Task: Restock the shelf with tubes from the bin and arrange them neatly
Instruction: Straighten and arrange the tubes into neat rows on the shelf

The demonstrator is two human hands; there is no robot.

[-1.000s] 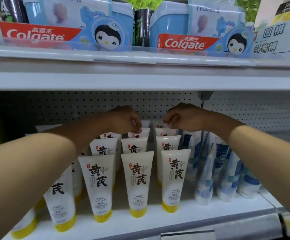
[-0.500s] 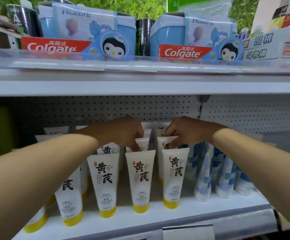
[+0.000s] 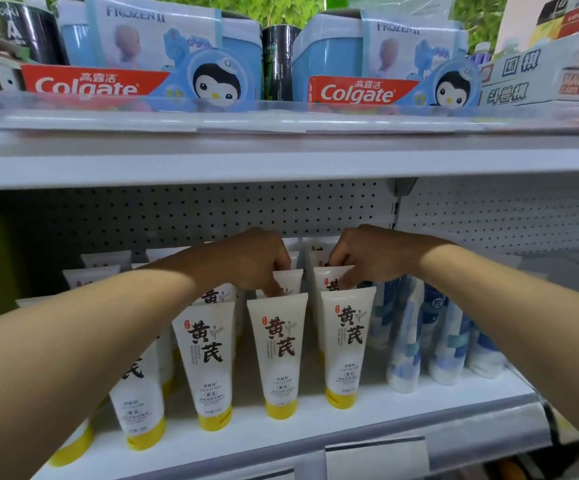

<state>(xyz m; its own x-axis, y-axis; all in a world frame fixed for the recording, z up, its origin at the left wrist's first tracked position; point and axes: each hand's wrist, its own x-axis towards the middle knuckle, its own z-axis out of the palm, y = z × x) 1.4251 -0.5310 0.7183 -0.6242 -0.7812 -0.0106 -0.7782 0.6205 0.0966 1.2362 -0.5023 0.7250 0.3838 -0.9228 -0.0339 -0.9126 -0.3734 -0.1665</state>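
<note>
White store shelf (image 3: 315, 424) across the lower frame, backed by pegboard (image 3: 177, 213), lined with rows of upright white tubes (image 3: 278, 351) on yellow caps at centre and blue-patterned tubes (image 3: 405, 341) to their right. At mid-frame, left hand (image 3: 260, 261) pinching the top edge of a second-row tube (image 3: 290, 280), right hand (image 3: 360, 258) pinching the top of the neighbouring second-row tube (image 3: 329, 282). Along the upper frame, Colgate boxes (image 3: 360, 91) on the higher shelf.
</note>
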